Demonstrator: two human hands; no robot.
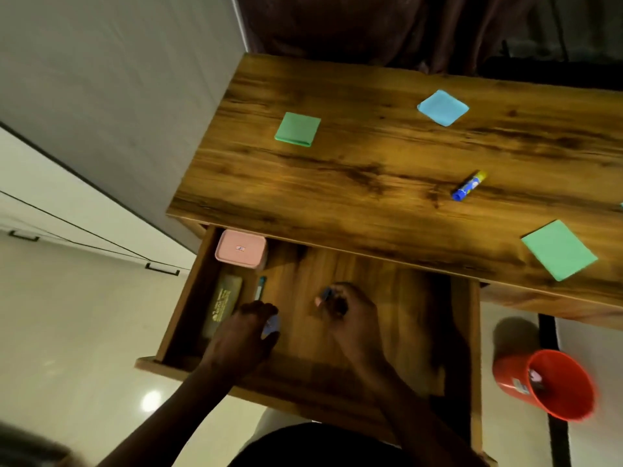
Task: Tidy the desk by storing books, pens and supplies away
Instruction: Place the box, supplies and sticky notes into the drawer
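Down in the open drawer [387,298], olive case [222,306] with unreadable yellow lettering

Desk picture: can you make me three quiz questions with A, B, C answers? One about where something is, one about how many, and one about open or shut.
1. Where is the pink box?
A. On the floor. B. In the far left corner of the drawer. C. On a chair.

2. How many green paper pads lie on the desktop?
A. One. B. Two. C. Four.

3. How is the drawer?
A. Pulled open. B. Pushed shut. C. Taken out and lying on the floor.

Answers:
1 B, the box sits inside the drawer, at its back left.
2 B, one green pad lies near the left end and another near the front edge at the right.
3 A, its inside shows below the desktop's front edge.
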